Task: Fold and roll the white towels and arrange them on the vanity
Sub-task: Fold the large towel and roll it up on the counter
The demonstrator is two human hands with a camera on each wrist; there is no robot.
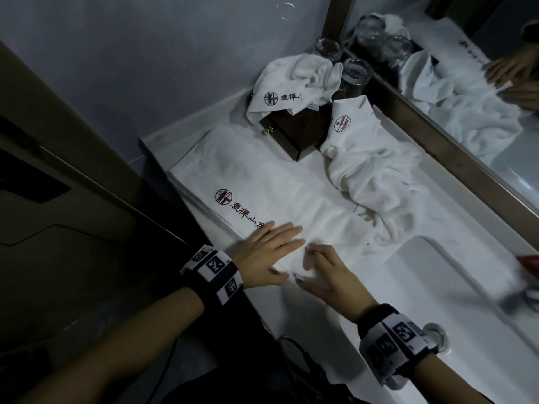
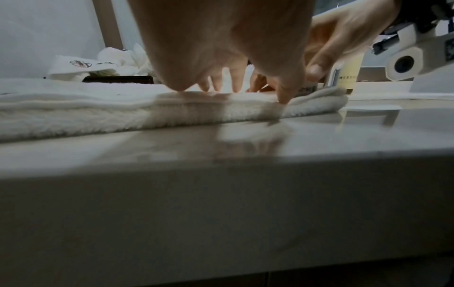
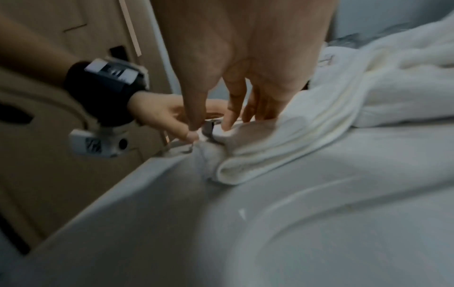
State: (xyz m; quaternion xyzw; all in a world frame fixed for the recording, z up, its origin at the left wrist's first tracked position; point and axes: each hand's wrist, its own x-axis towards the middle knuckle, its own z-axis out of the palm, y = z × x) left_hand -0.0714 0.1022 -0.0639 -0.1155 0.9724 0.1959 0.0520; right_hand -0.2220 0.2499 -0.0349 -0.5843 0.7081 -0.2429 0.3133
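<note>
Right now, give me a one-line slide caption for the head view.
Both hands, left hand and right hand, press the folded towel on the vanity.

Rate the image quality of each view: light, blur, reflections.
Head view: dim, wide-angle bend, right hand slightly motion-blurred, mirror reflecting the glasses and hands. Left wrist view: left hand close and soft, glossy vanity mirroring its shadow. Right wrist view: smeared throughout, folded towel edge readable.
</note>
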